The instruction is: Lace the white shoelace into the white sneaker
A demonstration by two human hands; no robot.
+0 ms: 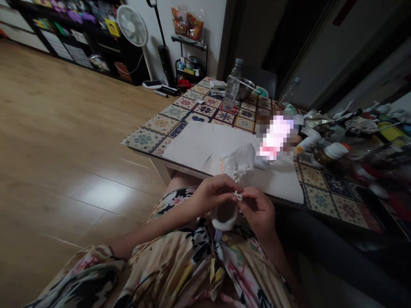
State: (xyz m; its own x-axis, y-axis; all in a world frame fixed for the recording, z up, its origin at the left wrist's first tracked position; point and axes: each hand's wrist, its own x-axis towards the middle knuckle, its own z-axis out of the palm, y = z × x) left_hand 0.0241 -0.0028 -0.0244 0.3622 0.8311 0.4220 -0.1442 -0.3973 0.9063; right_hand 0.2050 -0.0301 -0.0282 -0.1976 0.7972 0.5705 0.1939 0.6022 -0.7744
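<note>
A white sneaker (244, 155) leans against the near table edge, its toe over a white sheet and its heel low at my lap. Its opening faces up towards me. Above that opening, my left hand (212, 193) pinches a looped white shoelace (238, 195) between thumb and fingers. My right hand (258, 209) meets it from the other side, its fingertips closed on the same shoelace. The fingertips of the two hands nearly touch. Part of the shoe's middle is hidden behind my hands.
The white sheet (189, 143) covers the near part of the patterned table (146, 137). Beyond it stand a plastic bottle (231, 87) and a metal bowl (246, 89). A blurred-out bright screen (276, 137), a white-capped jar (330, 153) and clutter lie on the right. A fan (131, 25) stands by the wall.
</note>
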